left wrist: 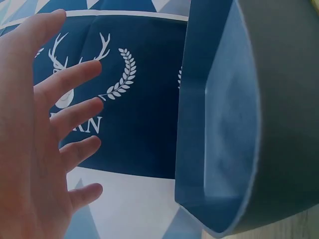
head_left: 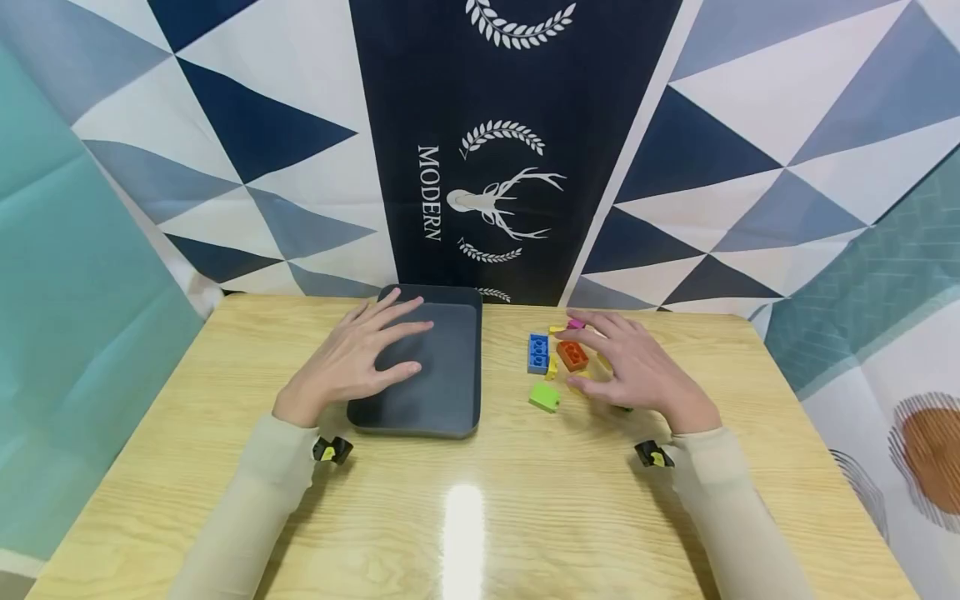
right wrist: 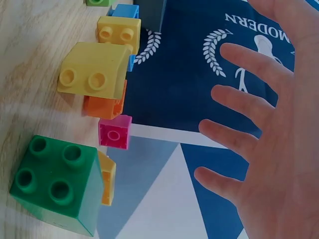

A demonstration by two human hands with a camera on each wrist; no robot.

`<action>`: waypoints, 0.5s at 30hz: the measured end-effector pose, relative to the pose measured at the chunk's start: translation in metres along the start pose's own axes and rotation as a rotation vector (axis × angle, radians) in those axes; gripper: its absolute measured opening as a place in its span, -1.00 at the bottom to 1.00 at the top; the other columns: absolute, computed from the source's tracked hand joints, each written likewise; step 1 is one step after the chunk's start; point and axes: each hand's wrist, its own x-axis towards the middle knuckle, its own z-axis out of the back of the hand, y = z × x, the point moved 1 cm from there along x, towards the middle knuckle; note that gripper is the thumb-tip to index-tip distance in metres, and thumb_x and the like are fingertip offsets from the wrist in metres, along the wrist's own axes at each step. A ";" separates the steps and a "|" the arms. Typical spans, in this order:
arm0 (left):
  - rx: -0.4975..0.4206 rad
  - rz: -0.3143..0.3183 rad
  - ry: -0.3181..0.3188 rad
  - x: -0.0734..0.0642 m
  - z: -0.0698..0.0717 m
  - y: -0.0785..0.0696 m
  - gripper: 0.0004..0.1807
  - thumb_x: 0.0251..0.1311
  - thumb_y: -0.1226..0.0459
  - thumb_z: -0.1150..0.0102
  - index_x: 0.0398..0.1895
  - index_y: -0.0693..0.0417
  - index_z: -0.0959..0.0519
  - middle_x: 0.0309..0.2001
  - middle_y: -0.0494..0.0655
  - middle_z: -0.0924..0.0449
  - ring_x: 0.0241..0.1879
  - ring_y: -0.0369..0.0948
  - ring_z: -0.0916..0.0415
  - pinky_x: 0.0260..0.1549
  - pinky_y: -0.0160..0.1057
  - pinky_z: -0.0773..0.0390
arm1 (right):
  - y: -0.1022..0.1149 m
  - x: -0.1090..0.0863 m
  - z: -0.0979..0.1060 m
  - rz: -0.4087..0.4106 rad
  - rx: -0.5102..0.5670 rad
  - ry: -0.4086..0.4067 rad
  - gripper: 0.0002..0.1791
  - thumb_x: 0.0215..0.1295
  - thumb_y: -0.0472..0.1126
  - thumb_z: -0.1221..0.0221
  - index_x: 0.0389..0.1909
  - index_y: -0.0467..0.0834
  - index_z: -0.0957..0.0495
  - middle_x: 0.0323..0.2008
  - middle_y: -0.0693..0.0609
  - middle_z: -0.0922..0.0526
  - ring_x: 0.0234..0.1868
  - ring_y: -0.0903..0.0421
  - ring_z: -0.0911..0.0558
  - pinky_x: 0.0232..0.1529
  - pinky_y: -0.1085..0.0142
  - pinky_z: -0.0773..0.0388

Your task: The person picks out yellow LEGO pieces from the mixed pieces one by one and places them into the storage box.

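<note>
My left hand hovers over the left side of a dark grey tray, fingers spread and holding nothing. In the left wrist view the tray's wall rises beside the hand. Over a group of toy building bricks, my right hand is held with its fingers apart, nothing between them. Around it lie a blue brick, an orange brick, a lime green brick and a pink brick. The right wrist view shows a green brick and several yellow bricks, partly hidden by the hand in the head view.
The tray and bricks are on a light wooden table. A patterned cloth with triangles and a deer print hangs behind the table's far edge. Each wrist wears a small black camera mount.
</note>
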 end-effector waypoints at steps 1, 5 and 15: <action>0.000 -0.003 0.001 0.001 0.001 0.000 -0.33 0.47 -0.12 -0.31 0.60 -0.25 -0.59 0.80 -0.08 -0.29 0.85 0.16 -0.06 0.73 0.53 -0.05 | 0.000 0.000 0.001 -0.001 -0.002 -0.003 -0.32 0.34 0.14 -0.39 0.46 0.04 -0.67 0.65 -0.16 -0.50 0.58 -0.33 -0.51 0.52 -0.51 -0.41; -0.001 -0.013 0.002 0.004 0.003 -0.002 -0.34 0.47 -0.12 -0.30 0.59 -0.26 -0.61 0.80 -0.09 -0.29 0.85 0.16 -0.05 0.72 0.54 -0.07 | 0.000 -0.002 0.003 -0.002 -0.009 -0.001 -0.32 0.35 0.15 -0.39 0.47 0.07 -0.67 0.65 -0.17 -0.51 0.56 -0.33 -0.52 0.51 -0.50 -0.42; -0.002 -0.076 -0.039 0.020 0.030 -0.008 -0.37 0.47 -0.08 -0.30 0.56 -0.20 -0.64 0.79 -0.04 -0.31 0.85 0.18 -0.06 0.72 0.54 -0.07 | 0.001 0.000 0.003 0.017 -0.009 -0.021 -0.31 0.34 0.13 -0.39 0.49 0.09 -0.66 0.64 -0.17 -0.52 0.54 -0.34 -0.54 0.47 -0.51 -0.45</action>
